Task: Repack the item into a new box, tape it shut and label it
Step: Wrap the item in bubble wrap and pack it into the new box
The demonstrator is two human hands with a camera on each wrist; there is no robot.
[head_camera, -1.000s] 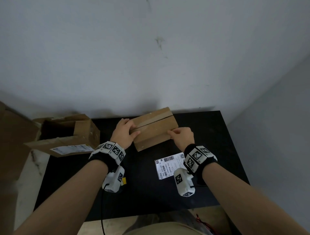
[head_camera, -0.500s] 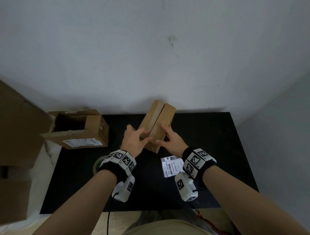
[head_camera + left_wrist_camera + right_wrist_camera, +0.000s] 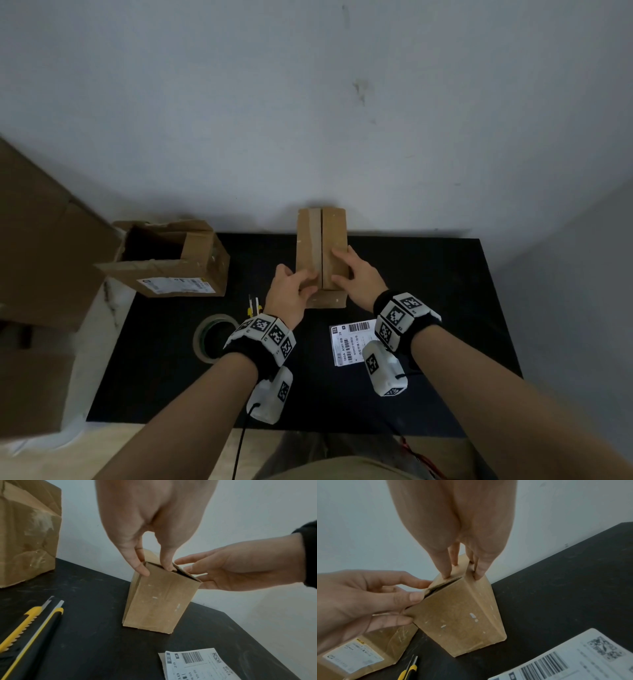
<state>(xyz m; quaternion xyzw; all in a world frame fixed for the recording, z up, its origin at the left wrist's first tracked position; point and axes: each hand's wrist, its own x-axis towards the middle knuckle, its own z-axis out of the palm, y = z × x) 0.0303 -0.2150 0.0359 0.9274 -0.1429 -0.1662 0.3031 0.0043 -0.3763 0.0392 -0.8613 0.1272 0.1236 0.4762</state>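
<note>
A small brown cardboard box [image 3: 334, 246] stands on the black table [image 3: 428, 291], its two top flaps folded shut with the seam running away from me. My left hand [image 3: 294, 291] holds its near left top corner, thumb and curled fingers on the cardboard [image 3: 388, 599]. My right hand [image 3: 356, 277] lies on the right flap with straight fingers, pressing it down [image 3: 461, 574]. In the left wrist view a dark gap shows under the flaps at the box's [image 3: 159, 599] near edge. A white shipping label [image 3: 349, 342] lies flat on the table near my right wrist.
An opened old box [image 3: 171, 263] with a label stands at the back left. A tape roll [image 3: 214, 337] and yellow utility knives [image 3: 253, 306] lie left of my left wrist. Large cartons [image 3: 34, 240] stand beside the table's left end. A wall is close behind.
Both hands have turned the small box from crosswise until its seam points away from me. It now stands farther back on the table.
</note>
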